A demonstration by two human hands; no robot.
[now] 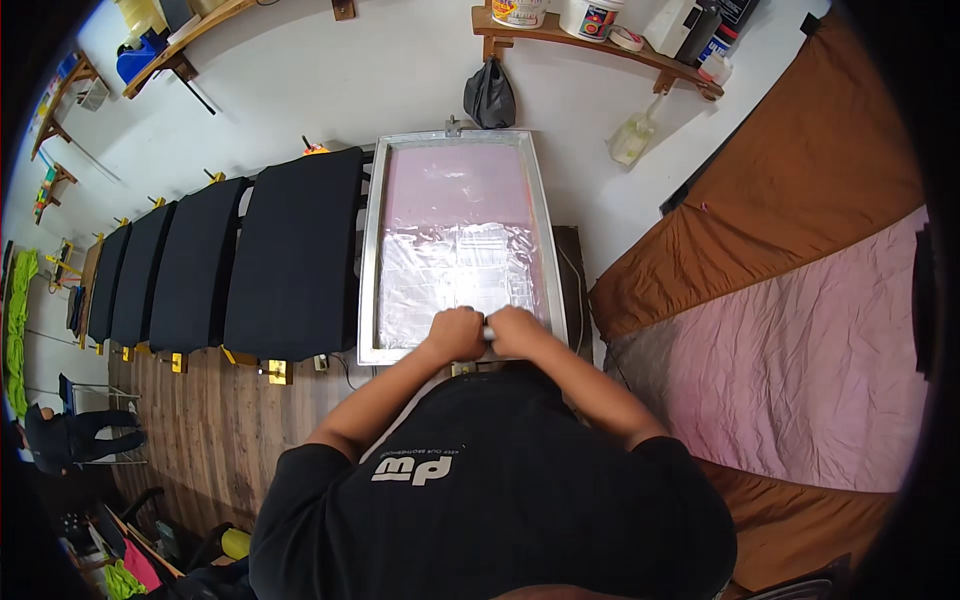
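A silver-framed printing screen (pixel 371 240) lies flat before me. Its far half shows pinkish mesh (pixel 455 182), while shiny, wrinkled clear film (pixel 450 268) covers the near half. At the near end of the frame, my left hand (pixel 457 334) and my right hand (pixel 517 331) are side by side, knuckles up. Both are closed around a grey rounded handle (pixel 489 333), of which only a short piece shows between them. The fingers and whatever is under them are hidden.
Several black-covered boards (pixel 295 255) stand in a row at the left. Wall shelves (pixel 570 38) carry tubs and bottles, and a black bag (pixel 489 95) hangs below. Brown and pink cloth (pixel 770 350) spreads at the right. Another person (pixel 75 437) is at the far left.
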